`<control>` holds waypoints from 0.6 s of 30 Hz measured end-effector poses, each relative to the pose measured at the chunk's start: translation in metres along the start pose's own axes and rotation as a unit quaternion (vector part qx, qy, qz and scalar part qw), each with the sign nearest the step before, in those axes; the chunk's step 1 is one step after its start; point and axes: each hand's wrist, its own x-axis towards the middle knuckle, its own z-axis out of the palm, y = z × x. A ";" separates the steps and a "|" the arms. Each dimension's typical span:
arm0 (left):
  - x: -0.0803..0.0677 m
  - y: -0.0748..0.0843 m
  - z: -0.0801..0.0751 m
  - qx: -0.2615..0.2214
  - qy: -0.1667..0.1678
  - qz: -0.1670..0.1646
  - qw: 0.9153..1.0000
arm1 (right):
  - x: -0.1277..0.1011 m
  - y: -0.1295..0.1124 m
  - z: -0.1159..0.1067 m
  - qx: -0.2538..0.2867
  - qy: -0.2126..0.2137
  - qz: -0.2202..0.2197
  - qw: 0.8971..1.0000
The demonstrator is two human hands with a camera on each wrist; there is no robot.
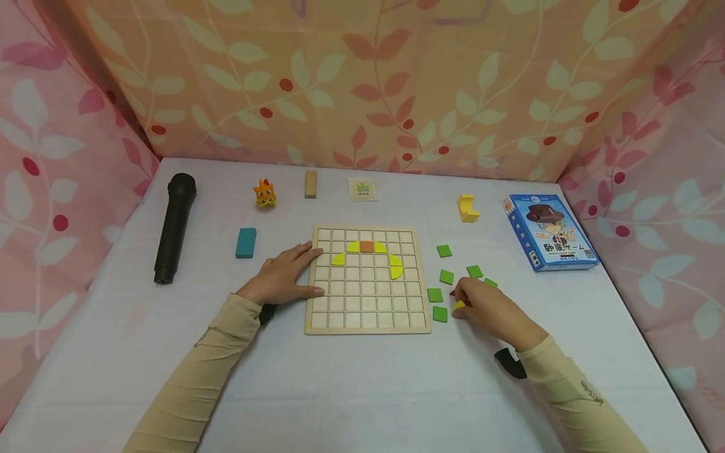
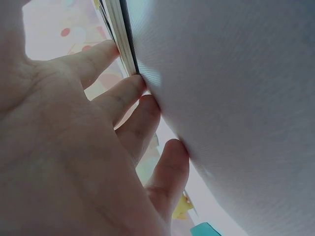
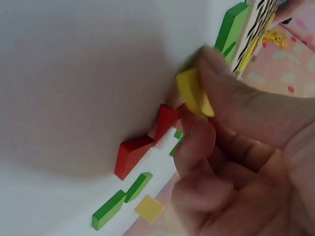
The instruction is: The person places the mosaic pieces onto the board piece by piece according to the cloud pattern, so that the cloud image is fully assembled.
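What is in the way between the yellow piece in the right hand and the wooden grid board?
Only two green squares lie flat on the table between the yellow piece, pinched by the right hand, and the wooden grid board. Lifted, the piece would likely pass over them. The left hand rests on the board's far edge.

Left hand [image 1: 283, 277] is laid flat at frame centre-left, fingers straight and spread. Right hand [image 1: 489, 308] is curled at lower right, fingertips [image 3: 216, 73] pinched together. Both forearms are covered by beige sleeves.
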 end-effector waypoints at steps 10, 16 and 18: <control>0.000 0.003 0.000 -0.007 -0.002 0.000 1.000 | 0.001 -0.016 -0.019 0.038 0.031 -0.056 0.997; -0.001 0.003 0.000 -0.004 -0.003 0.001 1.000 | 0.015 -0.037 -0.021 0.114 0.043 -0.107 0.987; -0.001 0.003 0.000 -0.002 -0.005 0.000 1.000 | 0.021 -0.047 -0.021 0.138 0.046 -0.122 0.982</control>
